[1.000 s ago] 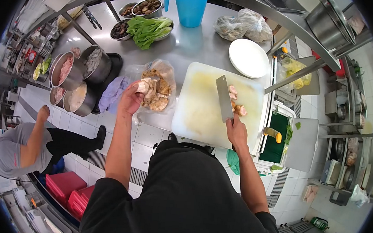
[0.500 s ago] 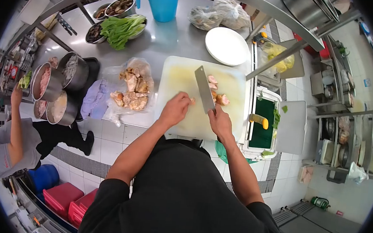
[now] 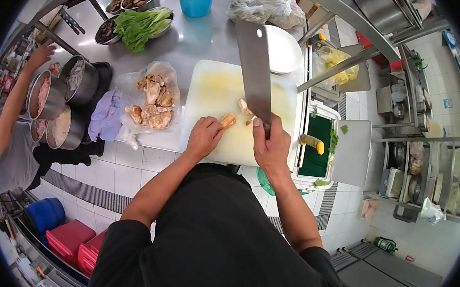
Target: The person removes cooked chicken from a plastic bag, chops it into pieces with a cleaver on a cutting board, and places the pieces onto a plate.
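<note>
My right hand (image 3: 273,146) is wrapped round the handle of a cleaver (image 3: 254,73), whose broad blade is raised above the cutting board (image 3: 207,91). On the board, the closed fingers of my left hand (image 3: 204,137) pinch one end of a browned piece of meat (image 3: 228,121). A smaller cut piece of meat (image 3: 245,106) lies beyond it, and the blade hides part of the board there. Left of the board, a plastic bag (image 3: 175,83) lies spread under several larger pieces of cooked meat (image 3: 158,100).
A white plate (image 3: 283,51) sits behind the board, near a blue jug (image 3: 195,0) and leafy greens (image 3: 142,25). Metal pots (image 3: 57,102) stand at left, where a co-worker's arm (image 3: 17,94) reaches over. At right is a green-lined bin (image 3: 314,155).
The cleaver has risen from the board toward the camera. My left hand has shifted slightly left and down, with a meat piece now showing at its fingers. The co-worker's arm has moved up.
</note>
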`<state>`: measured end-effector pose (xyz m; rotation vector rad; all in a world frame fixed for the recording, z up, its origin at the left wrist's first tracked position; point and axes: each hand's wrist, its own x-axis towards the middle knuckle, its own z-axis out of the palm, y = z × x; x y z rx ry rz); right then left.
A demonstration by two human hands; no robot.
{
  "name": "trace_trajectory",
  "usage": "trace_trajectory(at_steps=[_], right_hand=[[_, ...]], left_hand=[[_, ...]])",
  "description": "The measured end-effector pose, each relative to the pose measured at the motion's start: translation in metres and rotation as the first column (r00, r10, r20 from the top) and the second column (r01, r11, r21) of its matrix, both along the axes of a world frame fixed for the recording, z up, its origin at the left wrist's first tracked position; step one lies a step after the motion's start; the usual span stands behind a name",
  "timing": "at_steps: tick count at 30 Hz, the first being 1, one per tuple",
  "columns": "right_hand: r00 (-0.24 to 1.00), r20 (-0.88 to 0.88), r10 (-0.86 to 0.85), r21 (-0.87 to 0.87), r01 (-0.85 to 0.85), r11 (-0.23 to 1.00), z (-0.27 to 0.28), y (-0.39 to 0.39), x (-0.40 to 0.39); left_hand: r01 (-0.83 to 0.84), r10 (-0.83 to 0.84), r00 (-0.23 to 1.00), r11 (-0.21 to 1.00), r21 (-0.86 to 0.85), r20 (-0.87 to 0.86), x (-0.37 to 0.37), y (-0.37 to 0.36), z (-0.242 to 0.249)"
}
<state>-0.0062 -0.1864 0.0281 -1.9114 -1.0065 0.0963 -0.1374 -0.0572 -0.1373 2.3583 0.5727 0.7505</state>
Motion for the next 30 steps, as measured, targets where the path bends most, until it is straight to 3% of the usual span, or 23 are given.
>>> trace_trajectory(at_steps=[2,4,6,8,12,15,16,18,20,22,25,28,30], right_hand=[[1.000,0.008,0.006,0.005,-0.006,1.000,-0.009,0.003,0.000],[0.996,0.060,0.061,-0.214,-0.047,0.976,-0.047,0.008,0.002],[0.977,0.020,0.213,-0.619,-0.155,0.770,-0.083,0.015,0.009],[0.970,0.062,0.236,-0.658,-0.138,0.740,-0.093,0.013,0.019],[0.958,0.182,0.221,-0.614,-0.065,0.787,-0.069,0.017,0.027],[0.993,0.045,0.106,-0.366,-0.082,0.927,-0.015,0.017,0.022],[0.994,0.044,0.103,-0.367,-0.080,0.927,-0.012,0.017,0.019],[0.999,0.021,0.045,-0.122,-0.043,0.992,-0.011,0.018,0.009],[0.992,0.082,0.094,-0.266,-0.069,0.962,-0.052,0.013,0.005],[0.953,0.070,0.295,-0.628,-0.188,0.755,-0.088,0.015,0.004],[0.953,0.064,0.297,-0.653,-0.186,0.735,-0.085,0.015,0.011],[0.956,0.135,0.262,-0.597,-0.133,0.791,-0.056,0.017,0.016],[0.987,0.067,0.143,-0.389,-0.106,0.915,-0.025,0.019,0.012]], left_hand=[[0.005,-0.005,1.000,1.000,-0.018,0.000,-0.005,0.000,-0.006],[-0.003,0.003,1.000,1.000,-0.021,-0.003,-0.004,0.000,-0.004],[-0.010,0.010,1.000,1.000,-0.021,0.000,-0.004,-0.002,-0.005],[0.002,-0.002,1.000,1.000,-0.019,0.003,-0.005,0.000,-0.008],[0.006,-0.006,1.000,1.000,-0.010,0.010,-0.007,0.000,-0.005],[0.008,-0.005,0.999,0.999,-0.045,0.047,-0.011,-0.001,-0.006],[-0.004,0.007,0.999,0.998,-0.057,0.053,-0.012,-0.002,-0.007],[-0.014,0.018,0.998,0.997,-0.072,0.056,-0.012,-0.004,-0.008],[-0.008,0.013,0.997,0.998,-0.062,0.081,-0.011,-0.002,-0.008],[-0.002,0.005,0.997,0.999,-0.043,0.075,-0.010,-0.001,-0.010],[0.001,0.001,0.997,1.000,-0.021,0.078,-0.010,0.000,-0.010],[-0.009,0.011,0.996,1.000,-0.025,0.088,-0.013,-0.002,-0.011],[-0.021,0.024,0.996,0.999,-0.030,0.087,-0.015,-0.002,-0.013]])
